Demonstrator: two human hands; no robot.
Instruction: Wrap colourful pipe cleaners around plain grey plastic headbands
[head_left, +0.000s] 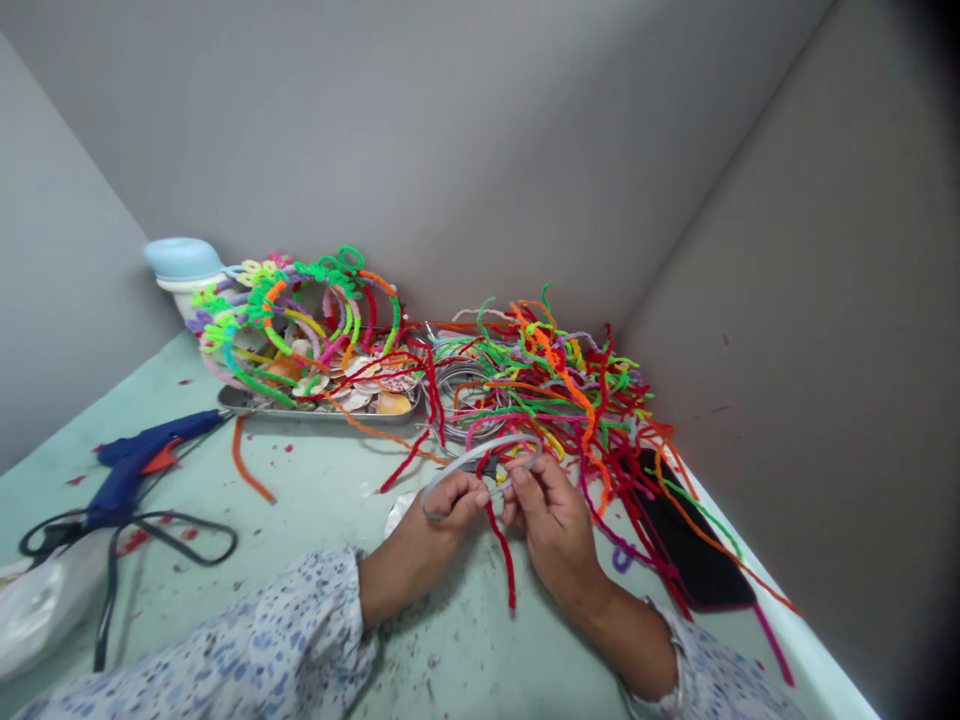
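Note:
A thin grey headband (pixel 466 452) curves above my two hands, which meet in the middle of the table. My left hand (pixel 439 520) pinches it near one end, thumb and fingers together. Close beside it, my right hand (pixel 553 520) is closed with its fingertips on the band. A red pipe cleaner (pixel 504 565) hangs down between the hands; whether it is wound on the band or gripped by fingers I cannot tell. Just behind the hands lies a dark tool with a bit of yellow, mostly hidden.
A tangled heap of coloured pipe cleaners (pixel 577 380) and coiled wire-like bands (pixel 465 385) lie behind. A metal tray (pixel 330 412) holds shells; decorated headbands (pixel 315 275) lean over it. A blue glue gun (pixel 124 490) is left, a phone (pixel 697 560) right, a blue-lidded container (pixel 184 260) far left.

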